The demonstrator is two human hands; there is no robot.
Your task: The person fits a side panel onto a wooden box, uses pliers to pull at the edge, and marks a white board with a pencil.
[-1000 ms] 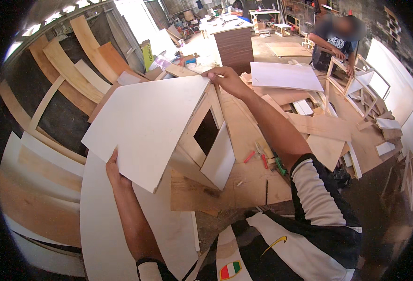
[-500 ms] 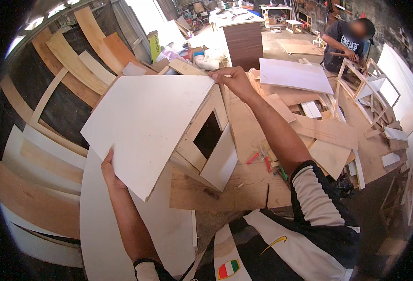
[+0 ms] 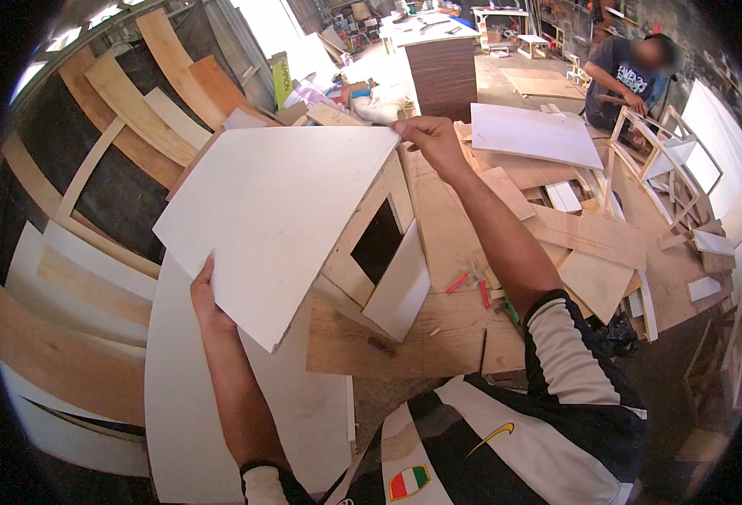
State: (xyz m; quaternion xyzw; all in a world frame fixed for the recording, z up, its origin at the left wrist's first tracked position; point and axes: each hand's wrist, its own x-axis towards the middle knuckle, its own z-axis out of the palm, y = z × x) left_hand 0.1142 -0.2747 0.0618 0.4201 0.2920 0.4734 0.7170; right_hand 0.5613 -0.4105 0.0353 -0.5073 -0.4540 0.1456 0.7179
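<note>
A white panel (image 3: 270, 219) lies tilted over the top of a wooden box (image 3: 358, 268) with a square dark opening in its side. My left hand (image 3: 209, 299) grips the panel's near left edge, thumb on top and the other fingers hidden beneath. At the far right corner, my right hand (image 3: 434, 141) pinches the panel between thumb and fingers. A smaller white board (image 3: 398, 286) stands against the box's side, below the opening. The box rests on a plywood work surface (image 3: 447, 345).
Red-handled pliers (image 3: 470, 284) lie right of the box, near a pile of wood offcuts (image 3: 585, 240). Tall boards (image 3: 135, 101) lean along the left wall. At the far right a person (image 3: 628, 80) works by a wooden frame (image 3: 665, 160). A brown cabinet (image 3: 442, 80) stands behind.
The white panel has shifted slightly right and away from me, both hands moving with it. Its near corner now sits a little higher in view.
</note>
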